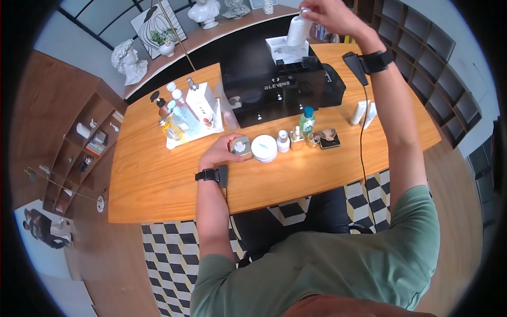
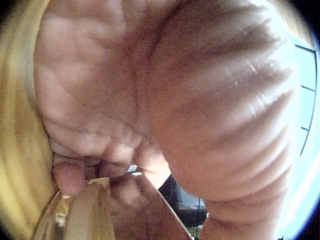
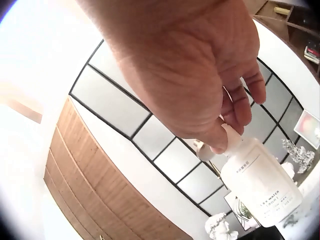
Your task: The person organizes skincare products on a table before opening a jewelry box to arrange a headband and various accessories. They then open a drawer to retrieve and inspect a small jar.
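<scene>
Passable along the near strip of the wooden table (image 1: 280, 182), between left forearm (image 1: 214, 203) and dangling black cable (image 1: 362, 150). Blocked farther back by the white round jar (image 1: 264, 147), square black compact (image 1: 330, 139) and black BLEVINS case (image 1: 274, 98); at far left, by the bottle-filled tray (image 1: 203, 134).

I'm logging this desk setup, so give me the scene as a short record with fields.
Left hand: grips a square container with a flower on top
Right hand: pinches a white bottle near its top
Below that bottle: marbled tray; contact unclear
Beside the square container: round white jar
Behind the jar: black case marked BLEVINS
Right end: two pale tubes
Left end: white tray holding several bottles
</scene>
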A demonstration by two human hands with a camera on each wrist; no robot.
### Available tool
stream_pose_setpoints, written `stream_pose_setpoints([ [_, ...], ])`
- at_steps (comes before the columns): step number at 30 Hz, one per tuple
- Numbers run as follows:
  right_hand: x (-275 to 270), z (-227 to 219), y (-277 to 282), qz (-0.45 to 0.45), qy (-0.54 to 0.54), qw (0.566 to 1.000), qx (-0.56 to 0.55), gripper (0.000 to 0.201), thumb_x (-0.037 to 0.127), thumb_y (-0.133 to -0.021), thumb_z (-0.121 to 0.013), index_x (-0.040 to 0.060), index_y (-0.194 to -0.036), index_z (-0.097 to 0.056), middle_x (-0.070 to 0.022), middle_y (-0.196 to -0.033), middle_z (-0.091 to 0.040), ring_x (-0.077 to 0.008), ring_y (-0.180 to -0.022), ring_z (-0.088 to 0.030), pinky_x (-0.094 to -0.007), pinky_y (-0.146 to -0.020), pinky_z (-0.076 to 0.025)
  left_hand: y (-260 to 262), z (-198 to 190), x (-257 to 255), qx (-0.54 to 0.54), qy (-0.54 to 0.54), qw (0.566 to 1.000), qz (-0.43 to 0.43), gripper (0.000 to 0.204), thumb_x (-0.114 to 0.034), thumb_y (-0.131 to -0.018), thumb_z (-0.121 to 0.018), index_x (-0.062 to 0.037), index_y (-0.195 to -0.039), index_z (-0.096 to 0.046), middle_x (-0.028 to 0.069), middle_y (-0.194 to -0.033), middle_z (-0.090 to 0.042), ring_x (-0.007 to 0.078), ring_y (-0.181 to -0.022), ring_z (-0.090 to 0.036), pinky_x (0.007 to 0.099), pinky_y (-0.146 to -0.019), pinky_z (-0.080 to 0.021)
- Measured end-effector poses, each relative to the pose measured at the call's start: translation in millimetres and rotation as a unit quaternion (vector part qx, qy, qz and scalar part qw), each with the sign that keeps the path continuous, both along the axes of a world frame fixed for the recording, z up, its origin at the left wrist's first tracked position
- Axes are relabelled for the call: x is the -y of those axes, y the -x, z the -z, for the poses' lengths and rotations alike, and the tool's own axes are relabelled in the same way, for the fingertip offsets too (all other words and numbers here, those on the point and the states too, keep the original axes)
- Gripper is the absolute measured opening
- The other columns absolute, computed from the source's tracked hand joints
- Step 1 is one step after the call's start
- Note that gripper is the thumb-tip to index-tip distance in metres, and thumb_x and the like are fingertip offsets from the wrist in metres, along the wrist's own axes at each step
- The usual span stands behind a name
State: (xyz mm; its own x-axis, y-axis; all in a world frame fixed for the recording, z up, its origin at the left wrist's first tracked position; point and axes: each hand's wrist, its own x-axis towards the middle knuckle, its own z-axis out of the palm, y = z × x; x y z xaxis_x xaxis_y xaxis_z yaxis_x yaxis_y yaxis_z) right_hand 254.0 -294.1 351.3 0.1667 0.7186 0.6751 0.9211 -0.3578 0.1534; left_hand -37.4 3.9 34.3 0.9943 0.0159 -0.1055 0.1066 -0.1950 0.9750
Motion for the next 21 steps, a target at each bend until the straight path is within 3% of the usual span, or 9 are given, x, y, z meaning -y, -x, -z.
stream_pose_setpoints([
  [1, 18.5, -22.6, 49.9, 0.009, 0.0, 0.947, -0.32, 0.028, 0.023, -0.091, -0.065, -0.0038, -0.096, -0.07, -0.0204, -0.081, -0.071, -0.0365, -0.075, -0.07, -0.0414, -0.066, -0.055, -0.1, 0.1, -0.2, -0.003, 0.012, 1.0, -0.002, 0.07, 0.006, -0.063, -0.087, -0.0011, -0.127, -0.061, -0.0015, -0.114, -0.066, 0.0093, -0.105, -0.06, 0.025, -0.097, -0.047],
  [3, 33.9, -9.3, 15.9, -0.079, -0.005, 0.994, -0.081, 0.026, 0.02, -0.09, -0.065, -0.0043, -0.096, -0.069, -0.0216, -0.081, -0.07, -0.0372, -0.075, -0.069, -0.0408, -0.066, -0.055, 0.1, -1.4, 0.3, -0.007, 0.021, 1.0, 0.005, 0.07, 0.007, -0.063, -0.086, -0.0012, -0.127, -0.06, -0.0016, -0.114, -0.066, 0.0089, -0.105, -0.06, 0.0248, -0.098, -0.047],
  [7, 62.0, 1.9, 24.6, -0.038, 0.139, 0.984, -0.107, 0.022, 0.012, -0.088, -0.067, -0.0047, -0.101, -0.069, -0.0221, -0.084, -0.07, -0.0347, -0.075, -0.07, -0.0391, -0.069, -0.056, -1.4, 2.3, 0.1, -0.003, 0.063, 0.998, 0.004, 0.07, 0.008, -0.063, -0.085, -0.0009, -0.128, -0.059, -0.0018, -0.114, -0.066, 0.0082, -0.104, -0.061, 0.0243, -0.097, -0.048],
  [8, 65.3, 39.3, -8.7, -0.052, 0.095, 0.987, -0.122, 0.027, 0.016, -0.093, -0.07, -0.0027, -0.112, -0.069, -0.0171, -0.093, -0.072, -0.0254, -0.085, -0.071, -0.0363, -0.078, -0.056, -1.6, 2.8, -0.3, -0.005, 0.075, 0.997, 0.006, 0.071, 0.008, -0.063, -0.086, -0.0008, -0.128, -0.059, -0.0018, -0.114, -0.066, 0.008, -0.104, -0.061, 0.024, -0.096, -0.048],
  [11, 71.9, 69.1, -4.9, -0.029, 0.173, 0.981, -0.082, 0.023, 0.011, -0.088, -0.073, -0.0033, -0.106, -0.07, -0.0192, -0.099, -0.071, -0.0306, -0.09, -0.07, -0.0382, -0.079, -0.056, -1.7, 2.3, 1.0, -0.006, 0.075, 0.997, 0.006, 0.072, 0.008, -0.063, -0.086, -0.0007, -0.129, -0.058, -0.0018, -0.114, -0.065, 0.0077, -0.103, -0.061, 0.0235, -0.095, -0.049],
  [15, 72.5, 110.8, -1.2, 0.004, 0.212, 0.958, -0.191, 0.021, 0.009, -0.085, -0.074, -0.003, -0.102, -0.07, -0.0194, -0.09, -0.071, -0.034, -0.084, -0.07, -0.0392, -0.076, -0.055, 0.3, -1.4, 2.5, -0.011, 0.061, 0.998, 0.003, 0.072, 0.008, -0.063, -0.086, -0.0005, -0.129, -0.058, -0.0015, -0.114, -0.065, 0.008, -0.104, -0.061, 0.0236, -0.094, -0.049],
  [21, 68.2, 149.7, 11.7, -0.018, 0.218, 0.939, -0.264, 0.018, 0.013, -0.084, -0.074, -0.0001, -0.096, -0.072, -0.0193, -0.089, -0.072, -0.0365, -0.087, -0.069, -0.0422, -0.078, -0.054, 0.9, 2.1, 3.1, 0.001, 0.072, 0.997, -0.006, 0.073, 0.009, -0.063, -0.085, -0.0004, -0.13, -0.058, -0.0008, -0.117, -0.064, 0.0088, -0.107, -0.06, 0.0244, -0.096, -0.048],
])
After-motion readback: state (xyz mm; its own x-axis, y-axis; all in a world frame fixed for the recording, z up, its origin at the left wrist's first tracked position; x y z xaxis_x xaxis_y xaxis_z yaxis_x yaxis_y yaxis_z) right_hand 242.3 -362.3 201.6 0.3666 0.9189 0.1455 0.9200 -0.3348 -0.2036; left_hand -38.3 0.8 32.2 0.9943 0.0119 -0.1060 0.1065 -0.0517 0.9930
